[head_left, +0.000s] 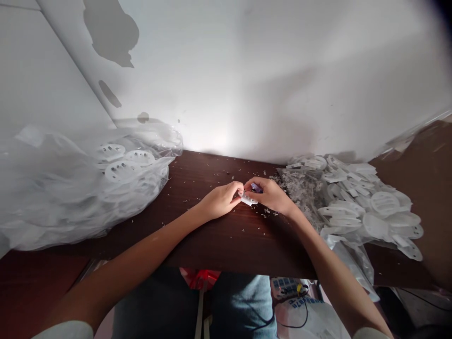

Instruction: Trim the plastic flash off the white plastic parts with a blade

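Observation:
Both my hands meet at the middle of a dark brown table (219, 240). My left hand (221, 200) is closed in a pinch on a small white plastic part (248, 200). My right hand (270, 194) is closed too, holding a small bluish-purple tool (256, 188) against the same part. The part lies just above the tabletop between the fingertips, mostly hidden by them.
A big clear plastic bag (52, 197) with round white plastic discs (122, 170) lies at the left. A heap of white plastic parts (374, 207) on plastic sheeting sits at the right. Small white shavings (300, 188) litter the table. A white wall (247, 70) stands right behind.

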Motion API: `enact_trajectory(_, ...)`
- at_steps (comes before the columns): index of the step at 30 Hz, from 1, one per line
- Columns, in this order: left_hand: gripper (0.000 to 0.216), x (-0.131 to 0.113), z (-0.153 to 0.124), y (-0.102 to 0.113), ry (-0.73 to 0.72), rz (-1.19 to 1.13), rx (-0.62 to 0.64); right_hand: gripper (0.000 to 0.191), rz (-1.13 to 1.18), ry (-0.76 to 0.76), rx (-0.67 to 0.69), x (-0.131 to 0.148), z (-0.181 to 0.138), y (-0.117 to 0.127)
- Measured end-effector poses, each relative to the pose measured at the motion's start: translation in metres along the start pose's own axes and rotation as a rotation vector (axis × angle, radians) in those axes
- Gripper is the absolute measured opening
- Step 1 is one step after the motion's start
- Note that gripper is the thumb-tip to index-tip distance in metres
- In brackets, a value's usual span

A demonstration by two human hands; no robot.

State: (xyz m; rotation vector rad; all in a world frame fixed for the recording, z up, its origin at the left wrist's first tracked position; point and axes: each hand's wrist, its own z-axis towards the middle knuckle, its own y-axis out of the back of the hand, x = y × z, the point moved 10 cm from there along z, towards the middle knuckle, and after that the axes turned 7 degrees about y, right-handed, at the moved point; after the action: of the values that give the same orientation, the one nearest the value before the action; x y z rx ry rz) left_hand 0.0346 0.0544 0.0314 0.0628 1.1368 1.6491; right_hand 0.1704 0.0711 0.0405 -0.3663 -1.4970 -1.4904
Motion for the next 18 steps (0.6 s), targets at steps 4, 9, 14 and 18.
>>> enact_trajectory(4, 0.029, -0.001, 0.000, 0.002, 0.002, 0.001, -0.014, 0.032, 0.079, -0.068, 0.007, -0.011, -0.001, 0.000)
enact_trajectory(9, 0.033, -0.004, -0.001, 0.007, -0.027, -0.007, -0.065, 0.034, 0.117, -0.134, -0.056, -0.017, -0.003, 0.010)
enact_trajectory(14, 0.032, -0.009, 0.000, 0.014, -0.048, 0.040, -0.100, 0.038, 0.168, -0.166, 0.071, -0.021, -0.003, -0.007)
enact_trajectory(18, 0.029, -0.016, 0.002, 0.017, -0.060, 0.087, -0.096, 0.039, 0.220, -0.172, 0.056, -0.022, -0.003, -0.011)
